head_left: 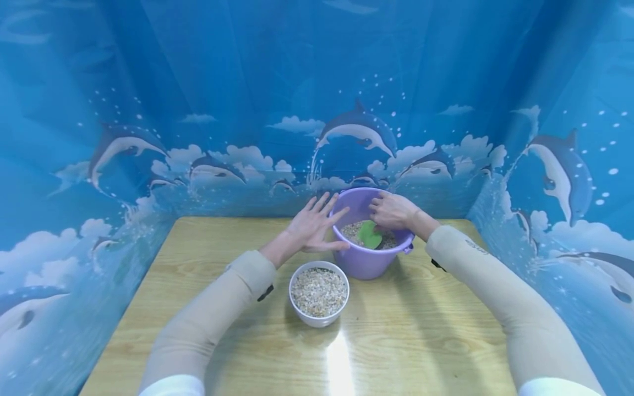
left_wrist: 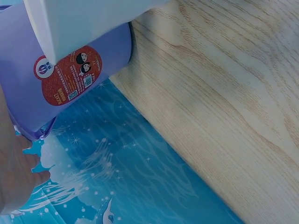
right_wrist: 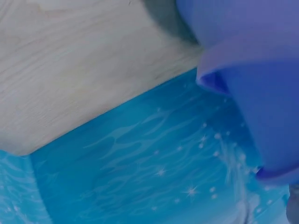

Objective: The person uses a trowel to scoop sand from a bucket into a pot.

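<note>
A purple bucket [head_left: 366, 267] stands at the back of the table with pale gravel [head_left: 350, 232] inside. My right hand [head_left: 393, 212] reaches in over its right rim, fingers curled round the handle end of a green shovel [head_left: 369, 235]; the handle itself is hidden. The shovel's blade lies against the gravel. At the bucket's left rim my left hand [head_left: 314, 225] is spread with straight fingers, holding nothing. In front of the bucket sits a white bowl [head_left: 318, 320] filled with gravel. The left wrist view shows the bucket's red label [left_wrist: 70, 74] beside the bowl [left_wrist: 88, 23].
The wooden table [head_left: 238, 341] carries the bucket and bowl. Blue dolphin-print curtains [head_left: 277, 82] hang close behind the table and at both sides. One bucket handle joint [head_left: 408, 248] sticks out at the right rim.
</note>
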`<state>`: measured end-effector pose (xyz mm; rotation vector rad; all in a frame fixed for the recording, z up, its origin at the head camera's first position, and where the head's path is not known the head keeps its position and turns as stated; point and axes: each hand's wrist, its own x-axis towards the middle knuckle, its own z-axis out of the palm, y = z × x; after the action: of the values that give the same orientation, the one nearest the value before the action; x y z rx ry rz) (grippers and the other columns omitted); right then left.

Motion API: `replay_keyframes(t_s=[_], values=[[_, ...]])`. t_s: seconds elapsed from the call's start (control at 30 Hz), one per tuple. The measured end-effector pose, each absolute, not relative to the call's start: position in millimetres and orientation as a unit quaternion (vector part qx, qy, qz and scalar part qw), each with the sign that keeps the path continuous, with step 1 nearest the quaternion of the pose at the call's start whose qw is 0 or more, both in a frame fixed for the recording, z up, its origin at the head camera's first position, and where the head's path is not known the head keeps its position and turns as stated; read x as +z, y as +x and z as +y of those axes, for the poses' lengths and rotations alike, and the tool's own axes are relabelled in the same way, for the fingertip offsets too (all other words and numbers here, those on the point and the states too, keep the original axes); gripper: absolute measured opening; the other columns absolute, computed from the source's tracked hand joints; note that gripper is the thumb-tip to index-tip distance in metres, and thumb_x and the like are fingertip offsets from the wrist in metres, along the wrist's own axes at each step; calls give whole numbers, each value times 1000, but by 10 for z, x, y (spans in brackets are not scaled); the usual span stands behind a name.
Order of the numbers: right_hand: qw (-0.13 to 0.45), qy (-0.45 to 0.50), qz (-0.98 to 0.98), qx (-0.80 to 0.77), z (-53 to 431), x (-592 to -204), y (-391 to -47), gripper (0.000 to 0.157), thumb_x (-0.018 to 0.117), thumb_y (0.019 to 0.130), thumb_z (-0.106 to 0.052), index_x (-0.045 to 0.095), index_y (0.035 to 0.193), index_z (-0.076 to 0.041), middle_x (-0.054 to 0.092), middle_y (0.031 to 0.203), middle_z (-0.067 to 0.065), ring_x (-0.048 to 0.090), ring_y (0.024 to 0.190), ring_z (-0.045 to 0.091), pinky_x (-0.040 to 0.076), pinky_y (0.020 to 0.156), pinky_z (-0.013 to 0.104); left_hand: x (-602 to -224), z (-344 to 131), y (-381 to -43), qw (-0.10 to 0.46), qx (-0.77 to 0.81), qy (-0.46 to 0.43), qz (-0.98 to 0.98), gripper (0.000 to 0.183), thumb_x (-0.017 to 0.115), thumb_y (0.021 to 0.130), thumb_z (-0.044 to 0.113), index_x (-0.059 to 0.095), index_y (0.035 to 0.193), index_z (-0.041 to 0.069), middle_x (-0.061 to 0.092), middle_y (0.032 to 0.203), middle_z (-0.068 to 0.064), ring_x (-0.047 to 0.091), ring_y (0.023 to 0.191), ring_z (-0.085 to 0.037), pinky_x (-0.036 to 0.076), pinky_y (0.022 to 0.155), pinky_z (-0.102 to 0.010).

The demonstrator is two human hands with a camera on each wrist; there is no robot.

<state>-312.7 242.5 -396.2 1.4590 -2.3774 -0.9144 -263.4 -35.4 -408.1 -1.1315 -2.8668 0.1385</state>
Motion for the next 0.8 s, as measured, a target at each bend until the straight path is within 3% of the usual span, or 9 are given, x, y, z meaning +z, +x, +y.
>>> replay_keyframes(t_s=[0.27, 0.8], values=[[117, 495, -804, -306, 2415, -3998, -3089, 47, 68, 94, -60, 79, 98, -15, 77, 98, 4, 69, 95, 24, 51, 80, 39, -4091, -352, -2636, 31, 40, -368, -929, 101, 38, 95, 86, 18, 171, 23, 8, 179, -19, 13, 166, -39, 18, 135, -59], [85, 478, -834, -261, 2408, -3984, -3034, 49, 73, 92, -60, 78, 93, -11, 77, 92, 6, 70, 89, 26, 58, 85, 44, -4094, -359, -2633, 33, 38, -368, -928, 102, 39, 94, 86, 17, 171, 23, 9, 179, -20, 13, 165, -43, 19, 135, -60]])
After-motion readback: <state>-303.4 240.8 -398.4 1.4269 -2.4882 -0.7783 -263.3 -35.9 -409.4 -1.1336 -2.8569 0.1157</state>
